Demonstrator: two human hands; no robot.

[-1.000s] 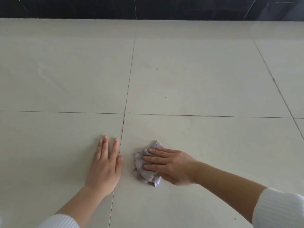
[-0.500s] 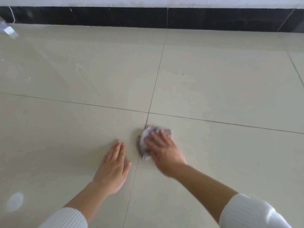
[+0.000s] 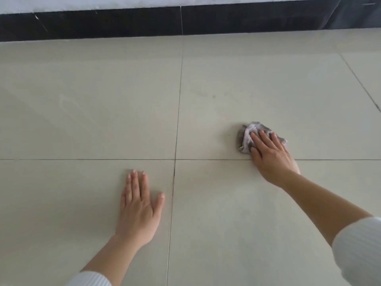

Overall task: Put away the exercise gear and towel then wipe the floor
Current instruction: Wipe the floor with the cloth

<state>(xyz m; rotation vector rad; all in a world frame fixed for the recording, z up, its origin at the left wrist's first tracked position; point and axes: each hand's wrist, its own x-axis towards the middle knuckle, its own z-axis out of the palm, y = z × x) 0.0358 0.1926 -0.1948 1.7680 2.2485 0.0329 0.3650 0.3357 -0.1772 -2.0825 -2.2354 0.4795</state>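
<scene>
Right hand point(image 3: 270, 155), fingers straight, presses rag point(image 3: 247, 137) right of grout cross point(image 3: 174, 159); left hand point(image 3: 138, 209) flat on floor point(image 3: 82, 100). Overlap strokes evenly.

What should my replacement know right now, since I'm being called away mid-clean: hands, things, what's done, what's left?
The left hand lies flat on the floor, fingers straight, holding nothing.
The right hand is reached forward, straight fingers pressing a crumpled grey cloth onto the tile just past the cross seam.
Gear and towel: none in view, so I cannot tell whether they are put away.
Done: wiping is under way.
Left: probably the tiles toward the dark skirting, including a small dark speck beyond the cloth.
</scene>
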